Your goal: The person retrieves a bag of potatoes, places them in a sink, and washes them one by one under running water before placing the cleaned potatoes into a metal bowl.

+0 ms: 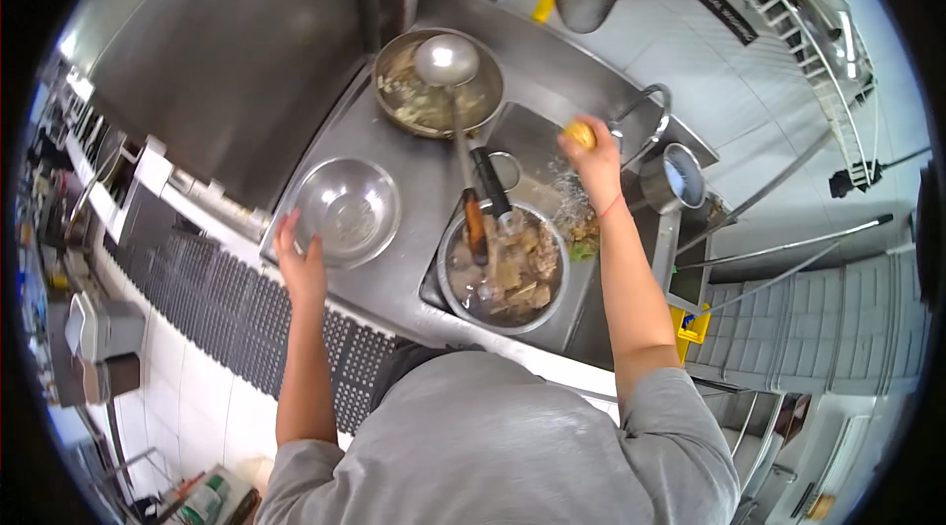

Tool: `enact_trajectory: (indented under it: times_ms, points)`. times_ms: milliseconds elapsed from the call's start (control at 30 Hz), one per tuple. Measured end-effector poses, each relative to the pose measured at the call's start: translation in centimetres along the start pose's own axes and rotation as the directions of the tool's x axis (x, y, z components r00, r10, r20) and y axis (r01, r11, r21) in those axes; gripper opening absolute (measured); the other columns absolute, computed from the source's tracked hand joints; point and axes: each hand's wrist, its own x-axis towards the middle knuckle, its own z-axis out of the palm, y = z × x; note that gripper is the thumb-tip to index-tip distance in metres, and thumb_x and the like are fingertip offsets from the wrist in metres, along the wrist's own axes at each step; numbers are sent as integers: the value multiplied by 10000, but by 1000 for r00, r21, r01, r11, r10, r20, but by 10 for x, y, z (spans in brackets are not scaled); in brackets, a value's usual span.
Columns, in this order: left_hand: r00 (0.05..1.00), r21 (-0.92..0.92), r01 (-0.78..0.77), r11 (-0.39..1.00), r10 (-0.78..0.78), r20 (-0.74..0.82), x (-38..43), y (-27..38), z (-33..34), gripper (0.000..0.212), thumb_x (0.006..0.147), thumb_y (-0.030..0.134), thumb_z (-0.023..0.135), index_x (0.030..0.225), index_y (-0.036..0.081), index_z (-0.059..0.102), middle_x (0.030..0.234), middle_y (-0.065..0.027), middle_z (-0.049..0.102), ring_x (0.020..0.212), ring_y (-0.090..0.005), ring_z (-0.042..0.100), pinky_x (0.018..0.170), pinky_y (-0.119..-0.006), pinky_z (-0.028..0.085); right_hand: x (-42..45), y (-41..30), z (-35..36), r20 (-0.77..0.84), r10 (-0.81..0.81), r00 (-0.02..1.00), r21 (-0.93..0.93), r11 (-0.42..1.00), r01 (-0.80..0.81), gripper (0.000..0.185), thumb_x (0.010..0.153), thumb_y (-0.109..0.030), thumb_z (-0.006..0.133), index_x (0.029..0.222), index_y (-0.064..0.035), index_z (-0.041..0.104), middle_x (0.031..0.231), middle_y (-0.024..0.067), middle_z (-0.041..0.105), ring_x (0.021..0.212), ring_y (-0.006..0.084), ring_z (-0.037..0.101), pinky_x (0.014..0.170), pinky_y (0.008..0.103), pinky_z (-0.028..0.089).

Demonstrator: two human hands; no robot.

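My right hand [597, 159] is closed around a small yellow rounded object [579, 134], possibly a scouring pad, above the sink basin [517, 126]. My left hand [303, 266] is spread at the near left rim of a stainless steel bowl [355, 192]; whether it touches the rim I cannot tell. A round metal pot [446, 281] at the sink holds cloudy liquid and brown chunks. A black-gripped tap or sprayer [489, 174] points into it. Behind stands a wide pan [494, 63] with liquid and pale scraps. A ladle [446, 61] lies across it, its wooden handle [474, 222] over the pot.
Splashing water [573, 189] and green scraps [584, 250] show in the sink. At right are a curved metal faucet [658, 111] and a metal container [661, 181]. A metal bucket [587, 0] hangs on the wall, near a wire rack [798, 45]. Perforated black matting [222, 281] covers the floor.
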Motion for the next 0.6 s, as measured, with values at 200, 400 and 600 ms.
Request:
enact_trajectory:
  times_ms: [200, 400, 600]
  points:
    - [987, -34, 158, 987, -158, -5, -2, -46, 21, 641, 739, 7, 622, 1333, 55, 384, 1349, -190, 372, 1292, -335, 317, 1081, -386, 238, -76, -120, 169, 764, -272, 585, -60, 873, 484, 484, 630, -204, 767, 1082, -116, 617, 1079, 125, 600, 1027, 278, 563, 894, 366, 448]
    - [983, -153, 165, 974, -149, 110, -16, -53, 28, 704, 709, -72, 635, 1349, 23, 357, 1368, -178, 374, 1287, -304, 337, 1086, -375, 229, -126, -113, 222, 691, -330, 643, -259, 717, 647, 254, 764, -120, 570, 1013, -101, 615, 1058, 117, 584, 1046, 314, 545, 863, 433, 459]
    - [966, -92, 243, 966, -232, 115, -30, -26, 37, 674, 783, 2, 620, 1386, 50, 322, 1404, -167, 347, 1301, -287, 320, 1086, -361, 217, -151, -64, 44, 588, -337, 736, 110, 934, 340, 221, 803, -193, 599, 1008, -114, 620, 946, 95, 627, 899, 271, 614, 776, 384, 503]
